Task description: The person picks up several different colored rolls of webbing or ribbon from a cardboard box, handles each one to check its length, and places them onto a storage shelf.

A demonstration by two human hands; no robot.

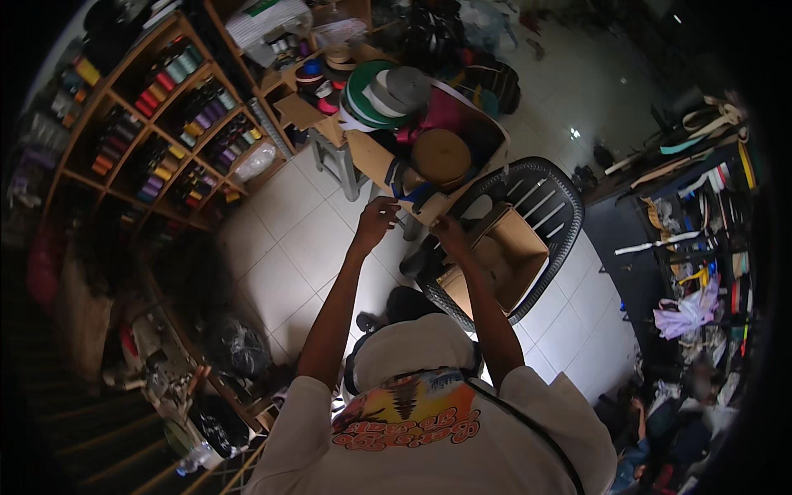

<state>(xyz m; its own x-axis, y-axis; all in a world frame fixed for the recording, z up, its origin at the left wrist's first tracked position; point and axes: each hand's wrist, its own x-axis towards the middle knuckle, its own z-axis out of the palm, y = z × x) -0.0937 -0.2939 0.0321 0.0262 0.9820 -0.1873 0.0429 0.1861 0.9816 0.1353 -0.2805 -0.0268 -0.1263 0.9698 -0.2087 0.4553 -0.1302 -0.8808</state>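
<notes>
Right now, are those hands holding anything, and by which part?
That cannot be told: the left hand and right hand are both close to the cardboard box with the brown roll, but any grip is too small to discern.

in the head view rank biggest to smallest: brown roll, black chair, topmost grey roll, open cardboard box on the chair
1. Black chair
2. Open cardboard box
3. Brown roll
4. Topmost grey roll, only somewhat smaller

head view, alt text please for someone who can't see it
A person's left hand and right hand are at the near edge of a cardboard box of rolls; what they hold is unclear. Beside it, another open box sits on a black chair. Thread spools stand in a wooden shelf at left.
</notes>
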